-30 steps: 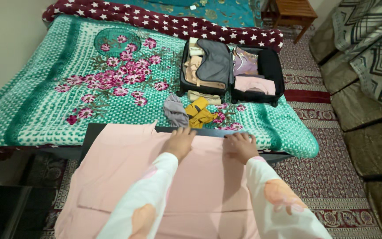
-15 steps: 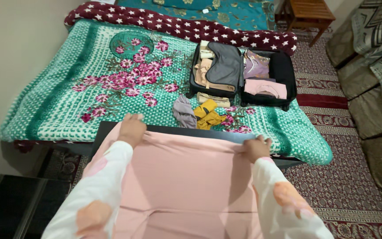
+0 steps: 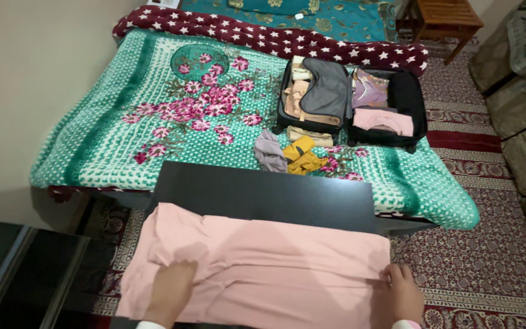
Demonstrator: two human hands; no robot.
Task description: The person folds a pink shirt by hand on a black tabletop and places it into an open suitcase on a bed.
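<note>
A pale pink cloth (image 3: 275, 256) lies folded over on a black table (image 3: 263, 195) in front of me. My left hand (image 3: 168, 292) presses on its near left part, fingers gripping the fabric. At the cloth's right corner, my right hand (image 3: 403, 295) pinches the edge. The far half of the table top is bare black.
A bed with a green floral blanket (image 3: 153, 116) stands beyond the table. An open black suitcase (image 3: 351, 100) with folded clothes lies on it, beside grey (image 3: 269, 151) and yellow (image 3: 302, 157) garments. A patterned carpet (image 3: 476, 244) lies to the right, a dark cabinet (image 3: 19, 268) at the left.
Both hands drew the cloth's far edge back toward me, folding it over itself. The far part of the black table is now uncovered. The view shifted left.
</note>
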